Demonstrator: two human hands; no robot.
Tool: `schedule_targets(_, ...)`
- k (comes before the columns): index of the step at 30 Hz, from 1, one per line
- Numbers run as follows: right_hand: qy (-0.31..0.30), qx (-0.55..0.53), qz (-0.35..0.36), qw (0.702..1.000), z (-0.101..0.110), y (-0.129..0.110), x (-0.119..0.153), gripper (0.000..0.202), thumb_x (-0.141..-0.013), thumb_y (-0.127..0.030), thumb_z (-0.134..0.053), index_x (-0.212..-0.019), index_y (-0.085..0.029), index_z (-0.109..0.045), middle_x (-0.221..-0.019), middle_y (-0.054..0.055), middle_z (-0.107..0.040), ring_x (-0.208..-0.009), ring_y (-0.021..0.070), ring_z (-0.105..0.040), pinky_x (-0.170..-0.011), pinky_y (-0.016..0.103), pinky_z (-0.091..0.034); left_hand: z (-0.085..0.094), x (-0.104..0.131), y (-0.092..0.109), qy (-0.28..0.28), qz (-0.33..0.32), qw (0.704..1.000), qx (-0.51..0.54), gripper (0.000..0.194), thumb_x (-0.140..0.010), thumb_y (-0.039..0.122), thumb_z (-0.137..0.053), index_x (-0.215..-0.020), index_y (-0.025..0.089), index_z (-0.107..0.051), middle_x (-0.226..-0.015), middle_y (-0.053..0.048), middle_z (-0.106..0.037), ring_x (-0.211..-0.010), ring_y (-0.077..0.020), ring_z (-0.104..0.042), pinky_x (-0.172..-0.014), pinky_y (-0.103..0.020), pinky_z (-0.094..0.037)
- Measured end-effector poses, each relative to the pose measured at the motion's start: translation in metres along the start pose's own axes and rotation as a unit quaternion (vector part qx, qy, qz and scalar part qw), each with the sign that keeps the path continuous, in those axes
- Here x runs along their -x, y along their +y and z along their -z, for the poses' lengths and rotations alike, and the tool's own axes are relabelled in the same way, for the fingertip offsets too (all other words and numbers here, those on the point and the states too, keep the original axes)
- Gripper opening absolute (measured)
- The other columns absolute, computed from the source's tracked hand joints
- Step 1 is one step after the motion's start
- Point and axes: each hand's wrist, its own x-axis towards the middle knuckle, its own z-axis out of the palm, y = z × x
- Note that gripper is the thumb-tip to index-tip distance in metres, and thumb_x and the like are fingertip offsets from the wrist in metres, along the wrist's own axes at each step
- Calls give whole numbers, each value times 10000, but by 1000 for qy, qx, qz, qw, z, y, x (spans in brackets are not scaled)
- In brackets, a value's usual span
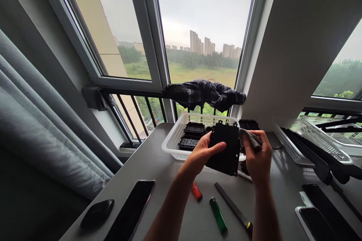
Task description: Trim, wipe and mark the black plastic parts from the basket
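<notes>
My left hand (206, 150) grips a flat black plastic panel (226, 150) by its left side, thumb across its face. Small tabs and holes run along the panel's edges. A crumpled grey cloth (252, 141) is pinched in my right hand (258, 162), close against the panel's right edge. Behind the panel stands a white plastic basket (172, 141) with several black ribbed plastic parts (191, 137) in it. On the table below my hands lie a red lighter (197, 191), a green lighter (218, 215) and a flat dark file-like tool (232, 202).
A phone (131, 211) and a black mouse (97, 212) lie on the grey table (149, 162) at left. More phones (316, 222) lie at right. Another white basket (325, 139) with long black parts (308, 150) stands at the right. A plaid cloth (203, 94) hangs over the window railing.
</notes>
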Motion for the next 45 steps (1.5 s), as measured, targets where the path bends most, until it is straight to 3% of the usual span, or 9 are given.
schedule_targets(7, 106, -24, -54, 993, 3, 23, -9, 320, -801, -481, -655, -897, -184, -584, -768, 13, -575, -635, 136, -530, -527, 241, -454, 4, 2, 1, -57, 3, 993, -102, 502, -658, 257, -813, -1112, 151, -626, -1028, -77, -715, -900, -218, -664, -799, -303, -513)
schedule_targets(12, 78, -78, -130, 985, 9, 35, -11, 345, -852, -480, -551, -1084, -227, -516, -947, 41, -569, -646, 124, -536, -430, 189, -392, 12, -2, 0, 81, -114, 956, -257, 310, -652, 172, -764, -933, 165, -634, -878, -11, -699, -820, -184, -632, -734, -275, -485)
schedule_targets(18, -196, -10, -130, 972, 18, 29, -4, 204, -847, -342, -498, -1004, -215, -519, -802, 2, -576, -608, 127, -525, -485, 214, -422, 15, 2, 1, 153, -260, 891, -340, 163, -728, 110, -568, -670, 196, -442, -869, -28, -686, -805, -170, -597, -751, -299, -461)
schedule_targets(23, -440, 53, -140, 886, 19, 38, 29, 100, -842, -257, -501, -902, -192, -547, -728, -7, -608, -638, 136, -573, -590, 240, -459, 7, 9, -11, 202, -389, 820, -368, 219, -711, 58, -501, -612, 208, -376, -903, -53, -662, -989, -212, -566, -906, -379, -429)
schedule_targets(28, -601, -12, -138, 787, 27, 60, 70, 325, -776, -342, -676, -1076, -220, -642, -1003, 41, -693, -941, 207, -628, -826, 320, -487, 11, 30, -39, 219, -396, 780, -432, 213, -730, 41, -487, -614, 200, -405, -1076, -59, -630, -1153, -229, -505, -994, -421, -394)
schedule_targets(31, -545, -114, -187, 809, 30, 76, 81, 427, -792, -515, -656, -1085, -205, -665, -1116, 87, -668, -1066, 242, -600, -906, 369, -467, 27, 42, -62, 213, -388, 769, -461, 202, -745, 49, -474, -614, 194, -422, -1184, -65, -593, -1249, -241, -458, -1033, -449, -382)
schedule_targets(37, -403, -270, -284, 827, 16, 98, 89, 560, -743, -630, -649, -1072, -177, -650, -840, 40, -637, -667, 138, -569, -507, 222, -439, 57, 56, -104, 103, -346, 787, -500, 168, -772, 100, -499, -632, 191, -513, -1349, -68, -519, -1362, -266, -375, -1117, -478, -321)
schedule_targets(40, -406, -221, -243, 853, 9, 104, 92, 470, -689, -579, -707, -905, -165, -659, -674, -34, -536, -487, 60, -394, -417, 182, -310, 65, 56, -118, 86, -303, 822, -475, 83, -761, 136, -572, -793, 208, -599, -1458, -69, -437, -1399, -283, -334, -1139, -494, -289)
schedule_targets(45, -358, -136, -197, 902, 6, 118, 90, 552, -685, -659, -622, -916, -158, -613, -572, -71, -455, -412, 61, -346, -407, 212, -318, 74, 49, -130, 133, -239, 922, -273, 490, -847, 312, -572, -1303, 183, -446, -1422, -173, -482, -1309, -270, -474, -1088, -463, -374)
